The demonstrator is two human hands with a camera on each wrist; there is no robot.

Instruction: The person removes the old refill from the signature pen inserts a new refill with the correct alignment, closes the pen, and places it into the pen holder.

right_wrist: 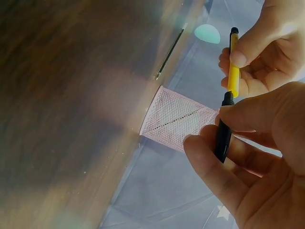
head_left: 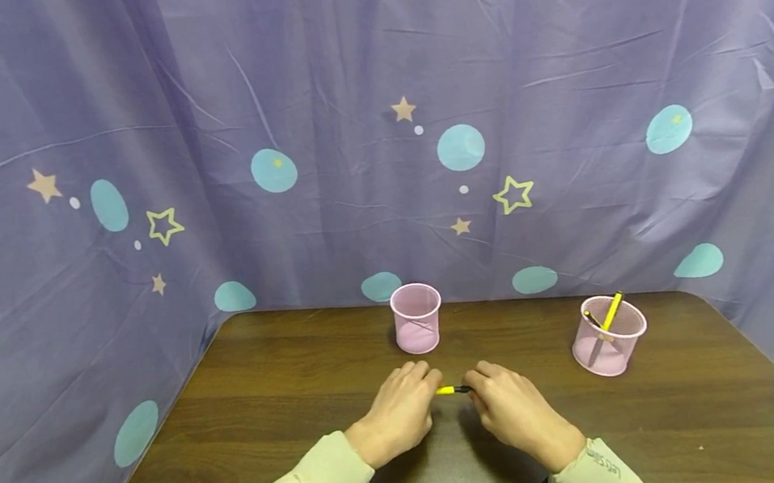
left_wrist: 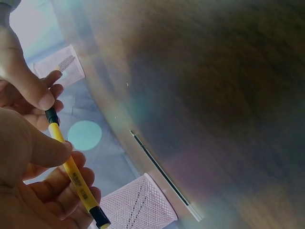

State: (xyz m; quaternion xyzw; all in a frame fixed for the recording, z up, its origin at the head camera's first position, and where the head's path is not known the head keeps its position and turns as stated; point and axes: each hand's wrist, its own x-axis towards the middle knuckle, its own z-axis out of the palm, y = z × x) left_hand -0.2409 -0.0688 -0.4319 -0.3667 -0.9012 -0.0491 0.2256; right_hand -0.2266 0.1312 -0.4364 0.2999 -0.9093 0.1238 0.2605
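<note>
Between both hands is a pen with a yellow barrel and a black front section. My left hand holds the barrel between thumb and fingers, its black end sticking out beyond them. My right hand pinches the black section, which meets the barrel; whether it is fully seated I cannot tell. A thin dark pen refill with a pale end lies on the table in both wrist views, hidden in the head view. Behind the hands stands a pink mesh cup.
A second pink mesh cup stands to the right, holding a yellow pen and other slim items. The brown wooden table ends at a patterned purple curtain at the back and sides.
</note>
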